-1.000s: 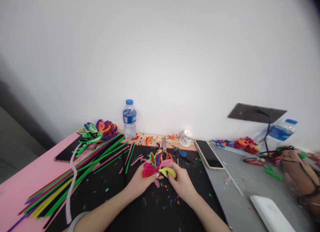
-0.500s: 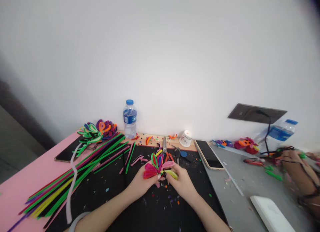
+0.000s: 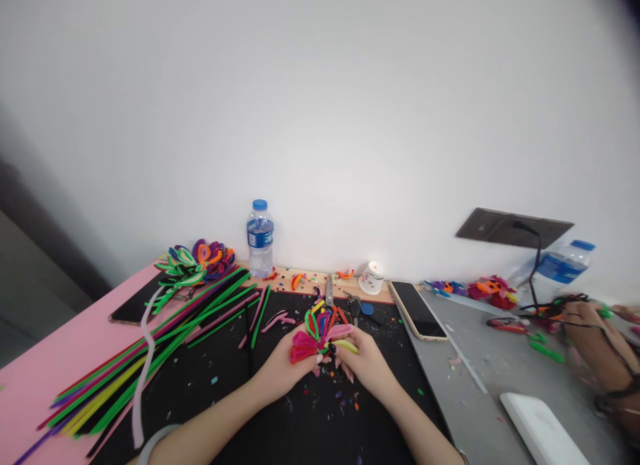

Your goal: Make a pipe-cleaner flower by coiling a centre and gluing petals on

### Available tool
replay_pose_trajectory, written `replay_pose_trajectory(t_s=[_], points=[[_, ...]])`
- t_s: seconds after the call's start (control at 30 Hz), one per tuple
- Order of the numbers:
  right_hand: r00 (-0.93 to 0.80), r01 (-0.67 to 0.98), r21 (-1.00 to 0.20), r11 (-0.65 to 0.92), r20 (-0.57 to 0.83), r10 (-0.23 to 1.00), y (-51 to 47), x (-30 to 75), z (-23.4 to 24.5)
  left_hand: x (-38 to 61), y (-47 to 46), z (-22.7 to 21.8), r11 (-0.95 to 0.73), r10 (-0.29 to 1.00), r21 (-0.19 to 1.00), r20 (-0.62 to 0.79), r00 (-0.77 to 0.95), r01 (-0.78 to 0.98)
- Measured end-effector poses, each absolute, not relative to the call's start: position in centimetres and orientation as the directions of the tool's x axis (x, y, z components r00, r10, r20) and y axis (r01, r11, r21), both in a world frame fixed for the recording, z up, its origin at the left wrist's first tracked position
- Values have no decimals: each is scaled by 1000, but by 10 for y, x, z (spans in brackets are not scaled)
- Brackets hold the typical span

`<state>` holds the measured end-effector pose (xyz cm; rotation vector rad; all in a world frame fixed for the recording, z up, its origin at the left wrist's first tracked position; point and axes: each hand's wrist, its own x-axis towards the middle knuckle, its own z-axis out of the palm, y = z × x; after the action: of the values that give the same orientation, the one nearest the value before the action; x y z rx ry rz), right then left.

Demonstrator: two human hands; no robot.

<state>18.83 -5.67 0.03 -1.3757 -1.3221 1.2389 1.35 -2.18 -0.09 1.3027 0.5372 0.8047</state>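
Note:
Over the black mat point(image 3: 310, 431), both of my hands hold a pipe-cleaner flower point(image 3: 320, 335) with looped petals in red, pink, green, purple and yellow. My left hand point(image 3: 283, 368) is closed on its left side, by the red petals. On the other side my right hand point(image 3: 367, 365) pinches it near the centre, beside the pink and yellow petals. The fingers partly hide the underside. Behind the flower lie scissors point(image 3: 329, 291) and a bunch of keys point(image 3: 355, 306).
Loose pipe cleaners point(image 3: 135, 358) fan out at left, near finished flowers point(image 3: 193, 261) and a dark phone point(image 3: 135, 301). A water bottle point(image 3: 260, 241) and a paper cup point(image 3: 371, 278) stand by the wall. At right are another phone point(image 3: 419, 311), a white device point(image 3: 545, 428) and a co-worker's arm point(image 3: 597, 345).
The flower and the fingers around it have shifted very slightly to the right. More of the right hand's lower fingers shows beneath the flower.

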Motion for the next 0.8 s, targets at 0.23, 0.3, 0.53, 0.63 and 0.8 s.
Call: replay_pose_trajectory(t_s=[0.23, 0.3, 0.53, 0.63, 0.8], points=[[-68, 164, -983, -84, -96, 993, -57, 190, -2, 11, -22, 4, 1, 789, 987, 98, 607, -161], [-73, 167, -983, -81, -94, 993, -57, 189, -3, 11, -23, 6, -15, 784, 989, 102, 612, -146], [-66, 192, -978, -85, -99, 993, -56, 189, -2, 10, -23, 4, -10, 767, 989, 103, 634, -149], [-66, 192, -978, -84, -99, 993, -57, 189, -1, 11, -23, 5, 12, 752, 989, 89, 654, -149], [-55, 196, -976, -96, -109, 993, -56, 188, 2, 10, -22, 8, -17, 735, 990, 106, 669, -138]])
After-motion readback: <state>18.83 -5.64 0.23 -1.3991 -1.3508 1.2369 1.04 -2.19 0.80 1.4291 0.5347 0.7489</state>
